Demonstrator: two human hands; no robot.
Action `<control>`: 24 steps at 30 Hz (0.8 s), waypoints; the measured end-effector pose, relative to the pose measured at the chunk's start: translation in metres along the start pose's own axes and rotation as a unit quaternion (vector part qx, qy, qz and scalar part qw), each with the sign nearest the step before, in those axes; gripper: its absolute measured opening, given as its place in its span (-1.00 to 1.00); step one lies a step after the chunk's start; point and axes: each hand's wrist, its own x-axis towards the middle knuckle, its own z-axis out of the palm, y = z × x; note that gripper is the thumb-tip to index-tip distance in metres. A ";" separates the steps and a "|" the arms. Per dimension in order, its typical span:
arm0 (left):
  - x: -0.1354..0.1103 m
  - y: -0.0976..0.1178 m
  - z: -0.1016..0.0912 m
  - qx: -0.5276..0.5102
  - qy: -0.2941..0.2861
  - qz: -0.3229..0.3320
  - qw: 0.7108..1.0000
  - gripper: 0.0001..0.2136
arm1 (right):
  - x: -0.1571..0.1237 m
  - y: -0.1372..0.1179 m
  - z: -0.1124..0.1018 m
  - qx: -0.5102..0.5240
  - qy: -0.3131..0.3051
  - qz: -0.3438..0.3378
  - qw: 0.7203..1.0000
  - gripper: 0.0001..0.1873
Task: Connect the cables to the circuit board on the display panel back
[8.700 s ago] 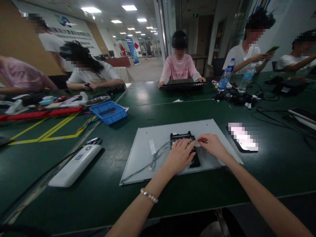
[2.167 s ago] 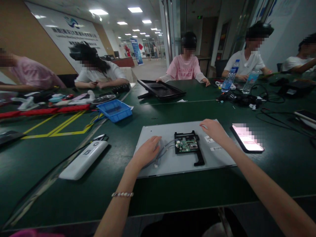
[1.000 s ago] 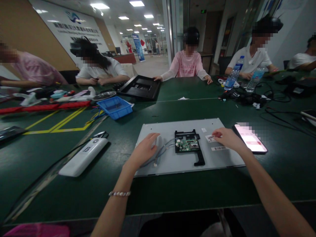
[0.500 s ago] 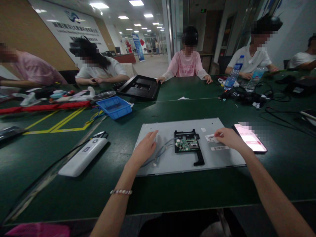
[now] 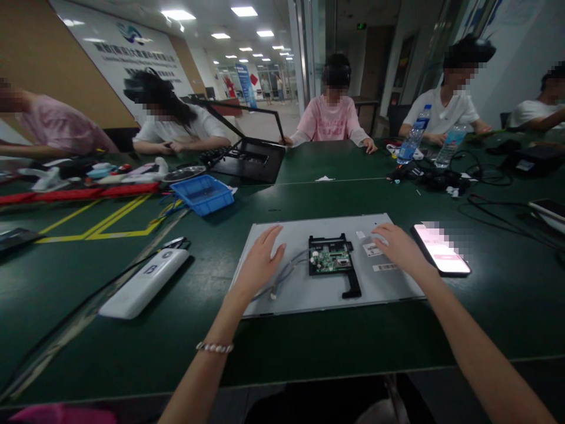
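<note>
A flat grey metal panel (image 5: pixel 291 294) lies on the green table in front of me. Near its middle sits a green circuit board (image 5: pixel 332 260) in a black bracket (image 5: pixel 351 287), with thin grey cables (image 5: pixel 286 274) running left from it. My left hand (image 5: pixel 261 259) is over the panel's left part, fingers stretched and thumb apart, holding nothing. Over the right part is my right hand (image 5: pixel 399 247), its fingers spread beside a white label (image 5: pixel 371 249) and a barcode sticker (image 5: pixel 384 267). Whether either palm touches the panel I cannot tell.
A lit phone (image 5: pixel 441 250) lies right of the panel, a white power bank (image 5: pixel 145 282) with a cable to the left. Beyond are a blue tray (image 5: pixel 203 194), a black frame (image 5: pixel 253 159) touched by a person opposite, bottles (image 5: pixel 415 135) and tangled black cables (image 5: pixel 432 176).
My right hand has opened from a pinch at the label and moved slightly up. Across the table, a thin black frame part has been lifted from the black housing. My left hand stays put.
</note>
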 end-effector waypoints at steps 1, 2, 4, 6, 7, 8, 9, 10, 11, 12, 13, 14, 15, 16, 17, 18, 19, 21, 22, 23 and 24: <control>0.004 0.007 -0.002 -0.003 -0.015 0.010 1.000 -0.59 | 0.000 -0.003 0.000 0.005 -0.007 -0.010 1.000 -0.68; 0.008 0.015 -0.003 -0.004 -0.033 0.021 0.999 -0.58 | 0.000 -0.006 0.001 0.010 -0.015 -0.018 1.000 -0.67; 0.018 0.029 -0.004 -0.005 -0.061 0.033 0.998 -0.55 | 0.000 -0.010 0.002 0.014 -0.023 -0.029 0.999 -0.67; 0.028 0.039 -0.001 -0.014 -0.080 0.035 0.996 -0.50 | -0.001 -0.012 0.002 0.011 -0.020 -0.036 0.999 -0.66; 0.033 0.042 0.003 -0.022 -0.091 0.037 0.995 -0.47 | -0.002 -0.013 0.003 0.007 -0.018 -0.038 0.999 -0.65; 0.037 0.044 0.009 -0.030 -0.107 0.041 0.993 -0.43 | -0.002 -0.013 0.003 0.003 -0.016 -0.039 0.999 -0.64; 0.039 0.045 0.015 -0.038 -0.124 0.045 0.991 -0.38 | -0.002 -0.013 0.004 -0.002 -0.017 -0.040 0.999 -0.63; 0.041 0.044 0.022 -0.045 -0.140 0.046 0.988 -0.34 | -0.002 -0.012 0.004 -0.006 -0.020 -0.041 0.999 -0.62; 0.042 0.043 0.029 -0.052 -0.153 0.046 0.986 -0.30 | -0.001 -0.011 0.005 -0.008 -0.023 -0.042 0.999 -0.62; 0.041 0.042 0.035 -0.059 -0.158 0.044 0.985 -0.27 | -0.001 -0.010 0.006 -0.009 -0.026 -0.046 0.999 -0.61; 0.040 0.040 0.041 -0.066 -0.158 0.041 0.984 -0.26 | 0.000 -0.009 0.007 -0.009 -0.027 -0.051 0.998 -0.61; 0.039 0.039 0.045 -0.073 -0.152 0.039 0.985 -0.26 | 0.001 -0.008 0.008 -0.008 -0.027 -0.056 0.998 -0.60; 0.037 0.037 0.049 -0.080 -0.145 0.037 0.985 -0.26 | 0.002 -0.007 0.009 -0.007 -0.026 -0.062 0.998 -0.60; 0.035 0.035 0.050 -0.087 -0.140 0.037 0.986 -0.26 | 0.003 -0.006 0.009 -0.008 -0.025 -0.067 0.997 -0.59; 0.033 0.033 0.051 -0.095 -0.137 0.038 0.985 -0.26 | 0.004 -0.005 0.010 -0.010 -0.023 -0.071 0.997 -0.59; 0.031 0.031 0.051 -0.103 -0.139 0.041 0.984 -0.24 | 0.005 -0.005 0.011 -0.013 -0.022 -0.074 0.997 -0.58; 0.030 0.030 0.050 -0.110 -0.145 0.045 0.982 -0.22 | 0.007 -0.005 0.012 -0.018 -0.022 -0.079 0.996 -0.58; 0.028 0.028 0.048 -0.122 -0.160 0.050 0.978 -0.19 | 0.010 -0.005 0.013 -0.032 -0.024 -0.093 0.995 -0.58; 0.027 0.028 0.047 -0.125 -0.166 0.051 0.977 -0.17 | 0.013 -0.006 0.013 -0.039 -0.027 -0.102 0.994 -0.60; 0.027 0.028 0.046 -0.128 -0.170 0.052 0.976 -0.16 | 0.015 -0.007 0.013 -0.047 -0.031 -0.110 0.992 -0.63; 0.026 0.029 0.046 -0.132 -0.173 0.051 0.975 -0.16 | 0.018 -0.008 0.012 -0.054 -0.037 -0.115 0.991 -0.66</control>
